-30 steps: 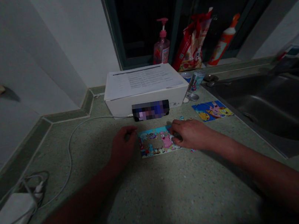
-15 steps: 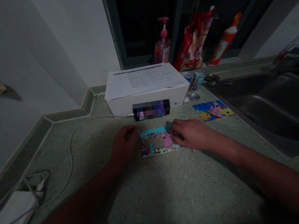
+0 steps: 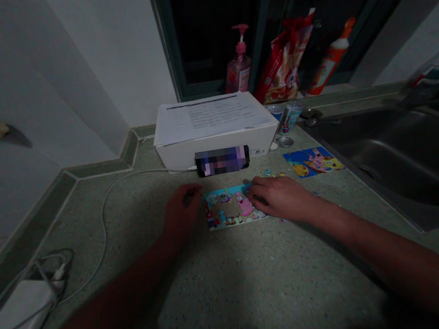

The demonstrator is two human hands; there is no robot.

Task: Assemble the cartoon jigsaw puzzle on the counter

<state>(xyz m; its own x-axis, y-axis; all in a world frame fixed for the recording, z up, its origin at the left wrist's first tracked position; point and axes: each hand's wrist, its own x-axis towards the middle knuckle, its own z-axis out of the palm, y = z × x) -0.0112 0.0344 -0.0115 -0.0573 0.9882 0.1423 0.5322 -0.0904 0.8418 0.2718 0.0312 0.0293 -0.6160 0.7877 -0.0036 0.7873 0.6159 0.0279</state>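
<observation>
A small cartoon jigsaw puzzle (image 3: pixel 229 207) lies flat on the speckled green counter (image 3: pixel 237 283). My left hand (image 3: pixel 183 211) rests against the puzzle's left edge with its fingers curled under. My right hand (image 3: pixel 278 197) lies over the puzzle's right edge, fingers bent down onto the pieces. Whether either hand holds a piece is hidden. A few loose pieces (image 3: pixel 270 173) lie just beyond my right hand. A second cartoon picture card (image 3: pixel 313 161) sits further right.
A white box (image 3: pixel 214 129) topped with printed paper stands behind the puzzle, a phone (image 3: pixel 222 161) leaning on it. A steel sink (image 3: pixel 404 159) lies to the right. Pump bottle (image 3: pixel 237 68), snack bag (image 3: pixel 285 64) and can (image 3: pixel 290 116) stand at the back. A power strip (image 3: pixel 16 321) with cables sits left.
My right hand has crept slightly left over the puzzle. My left hand has hardly moved.
</observation>
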